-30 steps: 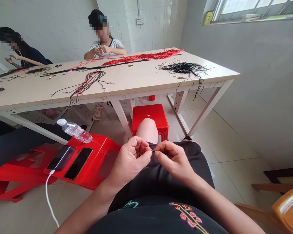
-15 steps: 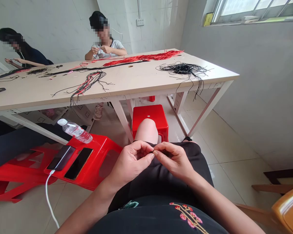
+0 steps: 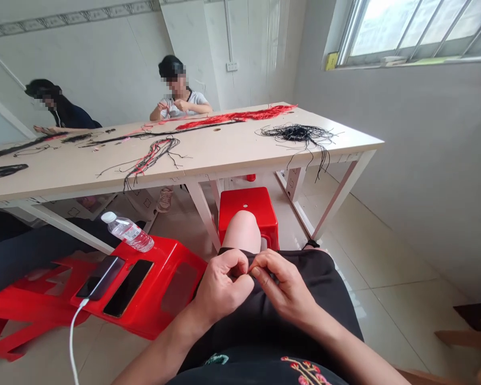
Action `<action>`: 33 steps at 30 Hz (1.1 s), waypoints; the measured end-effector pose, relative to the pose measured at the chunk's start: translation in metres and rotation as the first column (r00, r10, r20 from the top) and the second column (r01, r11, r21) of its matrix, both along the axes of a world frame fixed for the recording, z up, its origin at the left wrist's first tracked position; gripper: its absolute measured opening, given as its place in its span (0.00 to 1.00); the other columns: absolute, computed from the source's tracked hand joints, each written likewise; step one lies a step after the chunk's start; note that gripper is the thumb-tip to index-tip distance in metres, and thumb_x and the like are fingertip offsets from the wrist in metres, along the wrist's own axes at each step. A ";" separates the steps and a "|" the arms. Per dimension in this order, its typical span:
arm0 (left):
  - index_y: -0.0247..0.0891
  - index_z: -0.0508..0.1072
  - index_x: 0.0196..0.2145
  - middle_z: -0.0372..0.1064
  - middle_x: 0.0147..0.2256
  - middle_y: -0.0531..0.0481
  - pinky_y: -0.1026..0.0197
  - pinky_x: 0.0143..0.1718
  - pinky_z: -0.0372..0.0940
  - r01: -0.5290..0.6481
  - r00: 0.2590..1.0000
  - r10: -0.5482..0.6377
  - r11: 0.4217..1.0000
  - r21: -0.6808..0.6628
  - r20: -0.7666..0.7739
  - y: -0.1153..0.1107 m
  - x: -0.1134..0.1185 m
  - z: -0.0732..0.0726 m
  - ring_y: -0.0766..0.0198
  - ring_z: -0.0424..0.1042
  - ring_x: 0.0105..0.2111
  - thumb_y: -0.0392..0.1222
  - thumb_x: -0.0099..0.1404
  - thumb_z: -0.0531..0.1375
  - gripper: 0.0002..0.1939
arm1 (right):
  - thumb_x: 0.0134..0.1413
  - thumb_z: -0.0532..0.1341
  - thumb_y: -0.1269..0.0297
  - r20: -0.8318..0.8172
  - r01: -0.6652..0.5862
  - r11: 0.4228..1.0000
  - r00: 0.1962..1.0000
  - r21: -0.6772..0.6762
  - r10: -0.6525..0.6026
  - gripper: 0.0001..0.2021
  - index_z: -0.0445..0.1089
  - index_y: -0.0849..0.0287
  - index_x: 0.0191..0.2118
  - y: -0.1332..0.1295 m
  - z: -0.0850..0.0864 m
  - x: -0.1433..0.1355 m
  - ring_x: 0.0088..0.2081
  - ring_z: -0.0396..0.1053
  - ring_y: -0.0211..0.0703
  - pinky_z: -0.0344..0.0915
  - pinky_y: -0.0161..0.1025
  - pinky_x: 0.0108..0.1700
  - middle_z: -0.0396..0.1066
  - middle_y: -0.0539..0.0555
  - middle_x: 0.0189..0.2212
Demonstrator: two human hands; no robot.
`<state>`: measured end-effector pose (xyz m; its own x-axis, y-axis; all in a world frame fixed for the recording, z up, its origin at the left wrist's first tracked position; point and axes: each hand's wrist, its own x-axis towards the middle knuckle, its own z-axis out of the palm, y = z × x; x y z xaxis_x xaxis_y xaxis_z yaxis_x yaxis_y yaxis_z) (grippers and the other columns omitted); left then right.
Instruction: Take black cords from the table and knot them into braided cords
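Over my lap, in front of the black skirt (image 3: 312, 299), both hands meet at the fingertips. My left hand (image 3: 226, 280) is closed, its fingers curled and its thumb pressed toward the index finger. The thumb and index finger of my right hand (image 3: 282, 275) are pinched together, touching or almost touching the left fingertips. Whatever sits between them is too small and dark to make out against the skirt. Beyond my knee stands a red stool (image 3: 248, 206).
A long table (image 3: 220, 152) ahead carries a black cord bundle (image 3: 296, 132), red cords (image 3: 240, 115) and a mixed red-black bundle (image 3: 154, 155). Left, another red stool (image 3: 164, 267) holds a water bottle (image 3: 130, 232), a phone (image 3: 128, 289) and a power bank (image 3: 100, 278). Two people sit across the table.
The view has tilted up a little, so everything sits lower in it. My left fingers have curled in more. The person at far left has lowered their hands toward the table.
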<state>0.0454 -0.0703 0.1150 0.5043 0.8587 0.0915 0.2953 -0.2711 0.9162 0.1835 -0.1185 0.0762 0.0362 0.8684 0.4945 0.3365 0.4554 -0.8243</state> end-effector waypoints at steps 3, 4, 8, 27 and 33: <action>0.38 0.62 0.20 0.58 0.20 0.56 0.67 0.25 0.56 -0.015 0.999 0.016 0.999 -0.035 0.042 -0.002 -0.002 -0.001 0.69 0.58 0.22 0.32 0.48 0.56 0.04 | 0.60 0.53 0.68 -0.062 0.009 1.000 0.998 0.011 -0.008 0.08 0.64 0.59 0.30 0.000 0.001 -0.003 0.29 0.63 0.36 0.62 0.33 0.33 0.65 0.51 0.26; 0.38 0.62 0.21 0.59 0.20 0.56 0.67 0.25 0.56 -0.017 0.998 0.020 0.998 -0.053 0.052 -0.003 -0.003 0.000 0.69 0.58 0.22 0.32 0.48 0.56 0.04 | 0.60 0.53 0.67 -0.089 -0.004 1.000 0.996 -0.001 0.003 0.08 0.65 0.58 0.31 -0.001 0.001 -0.003 0.29 0.63 0.36 0.62 0.33 0.33 0.65 0.51 0.27; 0.37 0.62 0.21 0.60 0.21 0.56 0.67 0.26 0.57 -0.049 0.995 0.056 0.994 -0.093 0.079 -0.004 -0.005 0.001 0.69 0.60 0.23 0.32 0.47 0.58 0.06 | 0.58 0.57 0.61 -0.272 -0.126 0.985 0.958 -0.116 0.090 0.06 0.67 0.57 0.38 -0.002 0.001 -0.005 0.36 0.68 0.39 0.66 0.35 0.40 0.70 0.53 0.34; 0.37 0.62 0.23 0.56 0.21 0.57 0.66 0.25 0.53 -0.036 0.999 0.036 0.999 -0.026 0.017 -0.010 -0.016 -0.001 0.69 0.56 0.23 0.30 0.48 0.56 0.05 | 0.57 0.55 0.54 -0.161 -0.125 0.964 0.983 -0.233 0.088 0.15 0.68 0.61 0.30 -0.003 0.002 -0.012 0.26 0.59 0.35 0.59 0.31 0.29 0.65 0.50 0.24; 0.38 0.59 0.20 0.56 0.21 0.55 0.65 0.28 0.55 -0.013 1.000 0.015 0.997 0.077 -0.025 -0.011 -0.013 -0.004 0.67 0.57 0.25 0.29 0.45 0.52 0.06 | 0.59 0.53 0.57 -0.055 -0.148 0.968 0.989 -0.201 0.140 0.13 0.65 0.61 0.29 -0.006 -0.001 -0.011 0.25 0.56 0.33 0.56 0.31 0.28 0.62 0.48 0.22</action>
